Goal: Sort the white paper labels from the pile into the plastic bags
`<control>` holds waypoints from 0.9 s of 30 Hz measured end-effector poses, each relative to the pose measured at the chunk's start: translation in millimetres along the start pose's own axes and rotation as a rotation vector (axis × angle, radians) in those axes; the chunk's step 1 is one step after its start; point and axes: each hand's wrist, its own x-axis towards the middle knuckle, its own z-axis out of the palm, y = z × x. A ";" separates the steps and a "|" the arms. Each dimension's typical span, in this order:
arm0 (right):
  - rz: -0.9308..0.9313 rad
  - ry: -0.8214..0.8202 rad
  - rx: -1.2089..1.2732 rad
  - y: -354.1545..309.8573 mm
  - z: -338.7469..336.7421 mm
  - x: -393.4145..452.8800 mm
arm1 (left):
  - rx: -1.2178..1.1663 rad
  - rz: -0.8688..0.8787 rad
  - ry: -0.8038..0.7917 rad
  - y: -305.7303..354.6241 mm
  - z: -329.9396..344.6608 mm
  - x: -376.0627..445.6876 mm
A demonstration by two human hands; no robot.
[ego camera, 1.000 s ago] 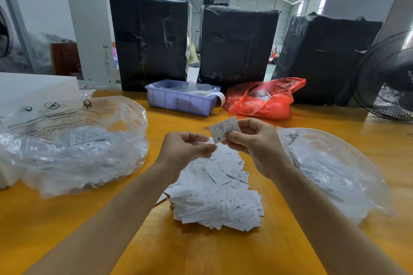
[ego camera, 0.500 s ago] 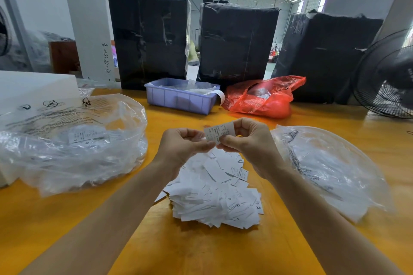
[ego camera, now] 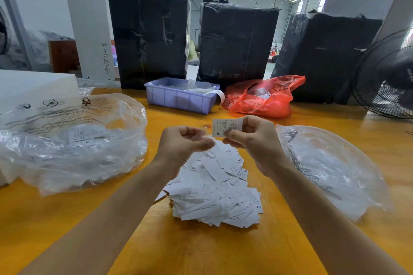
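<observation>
Label turned to read "M", held over the pile.
Your right hand (ego camera: pixel 252 140) pinches the label (ego camera: pixel 224 127), now squared up with its print facing you; half a second back both hands met on it. Your left hand (ego camera: pixel 185 143) has let go, curled, seemingly empty. Pile (ego camera: pixel 214 190) lies on the tabletop (ego camera: pixel 201 248) between left bag (ego camera: pixel 71 140) and right bag (ego camera: pixel 330 167). Size read; bagging comes next.
</observation>
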 end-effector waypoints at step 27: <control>-0.042 0.011 -0.115 -0.4 4.9 -2.4 | -0.015 0.045 0.030 -0.6 1.4 0.8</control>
